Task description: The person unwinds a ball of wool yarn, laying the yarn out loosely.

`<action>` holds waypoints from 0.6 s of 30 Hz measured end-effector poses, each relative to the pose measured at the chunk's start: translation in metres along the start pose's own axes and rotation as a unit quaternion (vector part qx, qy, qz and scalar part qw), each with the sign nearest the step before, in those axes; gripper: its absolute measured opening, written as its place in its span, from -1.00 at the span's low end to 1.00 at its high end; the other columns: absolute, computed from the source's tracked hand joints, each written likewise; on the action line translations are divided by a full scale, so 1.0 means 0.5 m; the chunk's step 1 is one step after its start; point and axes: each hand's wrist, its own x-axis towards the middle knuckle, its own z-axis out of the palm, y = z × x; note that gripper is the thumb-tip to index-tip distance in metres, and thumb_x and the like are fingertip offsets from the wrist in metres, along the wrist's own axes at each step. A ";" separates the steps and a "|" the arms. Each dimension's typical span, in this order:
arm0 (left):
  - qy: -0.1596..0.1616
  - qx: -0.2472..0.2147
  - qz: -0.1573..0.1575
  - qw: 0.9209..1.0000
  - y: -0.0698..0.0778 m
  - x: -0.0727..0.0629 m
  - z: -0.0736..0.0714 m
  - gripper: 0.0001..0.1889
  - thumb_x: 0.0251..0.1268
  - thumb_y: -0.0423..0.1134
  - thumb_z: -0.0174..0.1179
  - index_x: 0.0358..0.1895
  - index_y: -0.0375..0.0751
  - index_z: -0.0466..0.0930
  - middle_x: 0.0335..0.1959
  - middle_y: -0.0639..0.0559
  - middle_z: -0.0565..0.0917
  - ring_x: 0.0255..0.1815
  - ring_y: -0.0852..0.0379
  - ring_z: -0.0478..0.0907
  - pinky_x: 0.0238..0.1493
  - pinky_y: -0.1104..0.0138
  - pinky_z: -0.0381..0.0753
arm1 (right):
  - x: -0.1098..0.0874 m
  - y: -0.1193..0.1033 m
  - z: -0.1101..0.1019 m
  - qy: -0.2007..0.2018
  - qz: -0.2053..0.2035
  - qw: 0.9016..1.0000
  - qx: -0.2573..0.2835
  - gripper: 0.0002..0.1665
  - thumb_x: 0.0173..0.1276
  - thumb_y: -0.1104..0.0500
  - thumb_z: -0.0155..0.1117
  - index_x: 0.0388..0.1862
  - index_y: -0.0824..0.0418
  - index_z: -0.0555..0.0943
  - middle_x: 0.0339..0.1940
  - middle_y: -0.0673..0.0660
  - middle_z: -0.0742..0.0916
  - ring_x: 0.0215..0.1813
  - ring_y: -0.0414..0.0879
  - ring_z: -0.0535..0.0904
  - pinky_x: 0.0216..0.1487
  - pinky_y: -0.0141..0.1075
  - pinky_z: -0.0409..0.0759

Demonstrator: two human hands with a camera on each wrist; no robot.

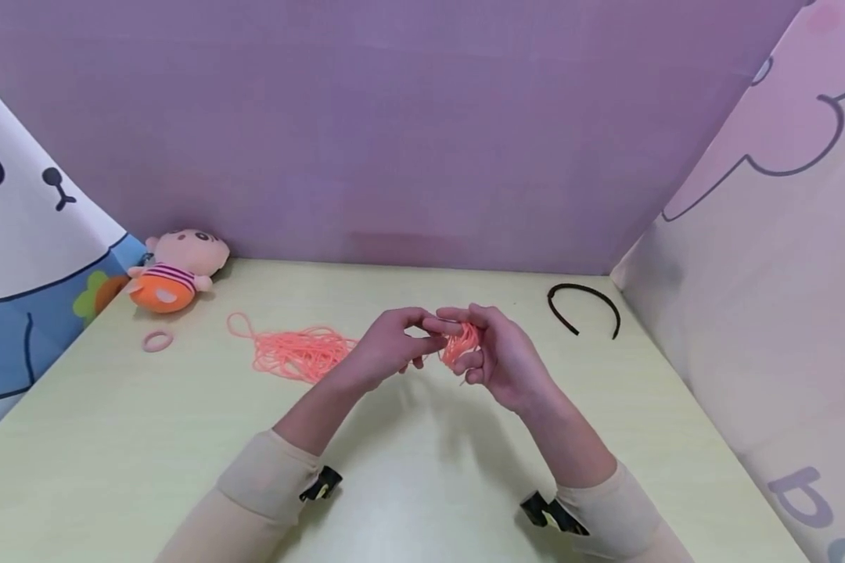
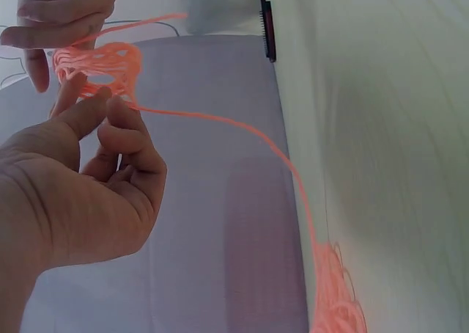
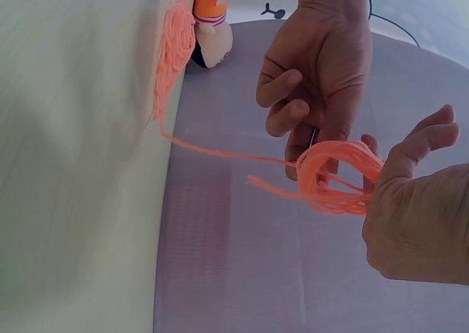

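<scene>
Coral-orange cord is wound into a small coil of several loops round the fingers of my right hand. With thumb and fingertips, my left hand pinches the cord at the coil's edge; in the left wrist view these tips touch the lower loops. One short loose end sticks out of the coil in the right wrist view. From the coil a single strand runs down to a loose pile of the same cord on the table, left of the hands.
A plush doll in orange shorts lies at the back left, with a pale pink ring in front of it. A black headband lies at the back right. Printed side walls and a purple back wall border the table.
</scene>
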 end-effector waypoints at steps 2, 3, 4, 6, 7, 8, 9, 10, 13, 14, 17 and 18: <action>0.009 0.000 -0.001 1.000 -0.001 0.001 0.002 -0.88 0.38 -0.24 0.32 -0.08 -0.05 0.72 -0.08 0.10 0.71 -0.47 0.02 0.53 -0.54 0.32 0.38 | -0.001 0.001 0.000 0.008 0.001 1.000 -0.004 -0.44 0.66 -0.01 -0.20 0.37 0.33 0.43 0.00 0.01 0.78 -0.65 -0.19 0.58 -0.63 -0.47 0.35; 0.014 0.003 -0.001 1.000 -0.001 0.001 0.002 -0.88 0.40 -0.25 0.30 -0.08 -0.06 0.73 -0.08 0.10 0.71 -0.47 0.01 0.52 -0.52 0.32 0.39 | -0.001 0.001 0.000 0.009 0.001 1.000 -0.005 -0.43 0.66 -0.01 -0.20 0.38 0.34 0.42 -0.01 0.00 0.78 -0.65 -0.19 0.59 -0.64 -0.47 0.36; 0.017 0.007 0.001 1.000 -0.001 0.001 0.001 -0.89 0.42 -0.27 0.27 -0.08 -0.08 0.73 -0.08 0.10 0.71 -0.47 0.02 0.52 -0.52 0.33 0.39 | -0.001 0.001 0.000 0.009 0.001 1.000 -0.005 -0.43 0.66 -0.01 -0.20 0.39 0.34 0.42 -0.01 0.00 0.78 -0.65 -0.19 0.59 -0.63 -0.47 0.37; 0.024 0.013 0.000 1.000 -0.002 0.000 -0.003 -0.88 0.44 -0.30 0.22 -0.07 -0.13 0.70 -0.08 0.04 0.70 -0.47 0.01 0.51 -0.53 0.33 0.37 | -0.001 0.002 0.000 0.007 0.001 1.000 -0.004 -0.42 0.66 -0.01 -0.22 0.40 0.34 0.41 0.02 0.02 0.78 -0.65 -0.19 0.60 -0.64 -0.47 0.38; 0.025 0.016 -0.002 1.000 -0.003 -0.001 -0.005 -0.88 0.46 -0.28 0.21 -0.07 -0.13 0.69 -0.09 0.01 0.69 -0.48 0.01 0.51 -0.54 0.33 0.36 | -0.002 0.002 0.000 0.006 0.001 1.000 -0.005 -0.42 0.66 -0.02 -0.22 0.40 0.34 0.40 0.04 0.02 0.77 -0.64 -0.19 0.60 -0.63 -0.47 0.38; 0.027 0.019 -0.005 0.999 -0.003 -0.001 -0.007 -0.89 0.48 -0.26 0.20 -0.06 -0.12 0.68 -0.11 -0.03 0.67 -0.49 0.01 0.51 -0.56 0.34 0.34 | -0.002 0.002 -0.001 0.006 0.002 1.000 -0.005 -0.41 0.67 -0.02 -0.22 0.41 0.34 0.40 0.07 0.03 0.76 -0.64 -0.19 0.61 -0.63 -0.47 0.39; 0.029 0.023 -0.008 0.999 -0.002 -0.002 -0.010 -0.89 0.49 -0.22 0.20 -0.06 -0.10 0.66 -0.13 -0.04 0.66 -0.51 0.01 0.51 -0.58 0.34 0.32 | -0.002 0.003 -0.001 0.007 0.002 1.000 -0.006 -0.40 0.67 -0.02 -0.22 0.42 0.34 0.39 0.09 0.04 0.76 -0.64 -0.19 0.61 -0.63 -0.47 0.40; 0.031 0.024 -0.011 0.999 -0.002 -0.003 -0.013 -0.88 0.49 -0.18 0.21 -0.06 -0.08 0.65 -0.14 -0.06 0.64 -0.51 0.00 0.52 -0.59 0.34 0.31 | -0.002 0.003 -0.001 0.009 0.002 1.000 -0.008 -0.40 0.67 -0.03 -0.22 0.42 0.34 0.40 0.11 0.05 0.75 -0.64 -0.19 0.62 -0.63 -0.47 0.41; 0.042 0.011 -0.007 0.999 0.001 -0.004 -0.023 -0.87 0.52 -0.13 0.20 -0.07 -0.07 0.60 -0.16 -0.10 0.60 -0.47 -0.14 0.54 -0.60 0.34 0.32 | -0.002 0.003 -0.001 0.012 0.002 1.000 -0.010 -0.40 0.66 -0.03 -0.21 0.42 0.33 0.42 0.18 0.10 0.71 -0.64 -0.20 0.61 -0.62 -0.47 0.40; 0.046 0.004 -0.003 0.999 0.001 -0.005 -0.027 -0.87 0.52 -0.13 0.19 -0.06 -0.08 0.59 -0.18 -0.09 0.58 -0.44 -0.18 0.55 -0.60 0.34 0.33 | -0.001 0.003 -0.001 0.011 0.001 1.000 -0.009 -0.40 0.66 -0.02 -0.21 0.42 0.33 0.41 0.21 0.12 0.70 -0.64 -0.20 0.61 -0.62 -0.48 0.40; 0.057 -0.011 0.010 0.998 -0.001 -0.006 -0.043 -0.89 0.56 -0.17 0.13 -0.04 -0.11 0.55 -0.12 -0.07 0.57 -0.38 -0.27 0.55 -0.57 0.34 0.37 | 0.002 0.002 -0.002 0.005 -0.003 1.000 -0.005 -0.40 0.66 -0.01 -0.23 0.42 0.35 0.40 0.28 0.18 0.66 -0.64 -0.21 0.60 -0.62 -0.48 0.40; 0.062 -0.014 0.010 0.998 0.000 -0.007 -0.049 -0.88 0.57 -0.16 0.12 -0.04 -0.10 0.54 -0.12 -0.04 0.57 -0.39 -0.23 0.56 -0.56 0.34 0.39 | 0.003 0.002 -0.002 0.004 -0.005 1.000 -0.005 -0.41 0.66 -0.01 -0.23 0.42 0.34 0.41 0.29 0.18 0.65 -0.64 -0.21 0.60 -0.62 -0.48 0.41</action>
